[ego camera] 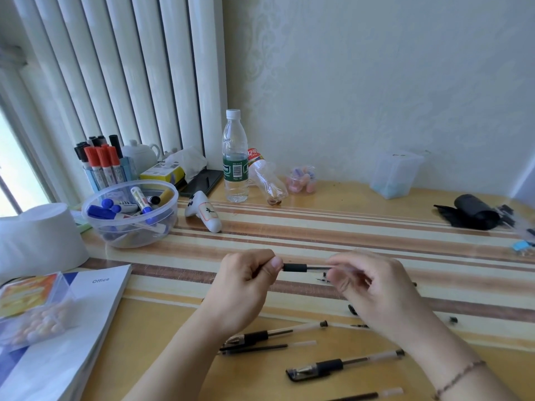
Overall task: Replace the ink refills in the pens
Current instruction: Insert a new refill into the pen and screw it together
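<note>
I hold one clear gel pen with a black rubber grip [295, 267] level above the striped table. My left hand [246, 282] pinches its tip end and my right hand [373, 285] grips the barrel end, hiding most of it. Below my arms lie a pen [278, 332], a loose black refill [260, 348], a capped pen [341, 364] and another refill [367, 395]. Small black pen parts [324, 278] are scattered near my right hand.
A clear bowl of markers [130, 212] and a cup of markers [101, 163] stand at the left. A water bottle [235, 157], a tipped bottle [267, 178], a white controller [204, 215], a black roll [474, 212] and an Office booklet [86, 314] lie around.
</note>
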Motion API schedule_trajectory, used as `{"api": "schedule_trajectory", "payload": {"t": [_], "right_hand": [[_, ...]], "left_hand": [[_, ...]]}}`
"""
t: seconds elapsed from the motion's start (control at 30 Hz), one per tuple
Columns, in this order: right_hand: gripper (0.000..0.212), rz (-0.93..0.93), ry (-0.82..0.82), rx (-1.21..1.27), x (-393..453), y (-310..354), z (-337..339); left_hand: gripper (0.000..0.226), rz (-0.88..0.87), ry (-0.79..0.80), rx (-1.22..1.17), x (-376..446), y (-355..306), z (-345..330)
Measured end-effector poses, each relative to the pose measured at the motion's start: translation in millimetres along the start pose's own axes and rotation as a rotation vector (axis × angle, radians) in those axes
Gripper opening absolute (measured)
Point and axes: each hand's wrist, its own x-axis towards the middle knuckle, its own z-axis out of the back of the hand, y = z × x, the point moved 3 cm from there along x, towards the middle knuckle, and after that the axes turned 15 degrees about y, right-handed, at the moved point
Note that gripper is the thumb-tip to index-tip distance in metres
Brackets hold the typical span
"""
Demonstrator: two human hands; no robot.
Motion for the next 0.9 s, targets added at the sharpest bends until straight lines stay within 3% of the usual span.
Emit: {"api": "schedule_trajectory", "payload": {"t": [0.07, 0.2, 0.33, 0.4, 0.47, 0.57, 0.67, 0.83, 0.9], "right_hand": [[0.035, -0.062, 0.038, -0.080, -2, -3, -3], [0.013, -0.087, -0.019, -0.095, -2, -7, 1], [0.036, -0.133, 0.098, 0.095, -1, -8, -3], [0.048, -0.168, 0.132, 0.055, -4, -8, -6], [0.039, -0.189, 0.093, -0.017, -3, -7, -5], [0.017, -0.211, -0.002, 0.079, -2, -8, -1], [0.023, -0.200, -0.006, 0.351, 0, -7, 1], [0.034, -0.162, -0.050, 1.154, 2, -13, 3], [0.026, -0.126, -0.149, 1.314, 1, -19, 11]], "left_hand": [[0.041, -0.004, 0.011, -0.002, 1, 0, -1], [0.044, 0.017, 0.021, -0.021, 0, 3, -1], [0.043, 0.036, -0.009, -0.060, 0, 2, 0], [0.042, 0.043, -0.008, -0.071, 0, 1, 0], [0.040, 0.061, -0.004, -0.091, 1, 3, 1], [0.037, 0.094, 0.002, -0.136, 1, 7, 2], [0.035, 0.121, 0.003, -0.194, 1, 10, 2], [0.041, 0.116, -0.041, -0.344, 3, 10, 5], [0.043, 0.121, -0.084, -0.374, 4, 11, 9]]}}
